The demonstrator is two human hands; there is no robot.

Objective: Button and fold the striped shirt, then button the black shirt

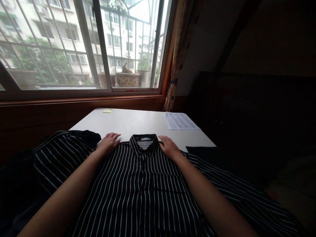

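A black shirt with white stripes (138, 191) lies front side up on the white table (133, 120), its collar toward the window. The collar (143, 144) is folded down and the front looks closed. My left hand (108, 144) rests at the left shoulder of the shirt as I see it, fingers spread over the table and the cloth's edge. On the other shoulder, close beside the collar, lies my right hand (169, 147), its fingers stretched out. The left sleeve is bunched at the table's side; the right one spreads out flat to the right.
Printed sheets of paper (181, 121) lie at the table's back right. A yellow sticky note (107, 111) is near the back left edge. Behind the table are a barred window (106, 46) and a tied curtain (172, 89). The right side is very dark.
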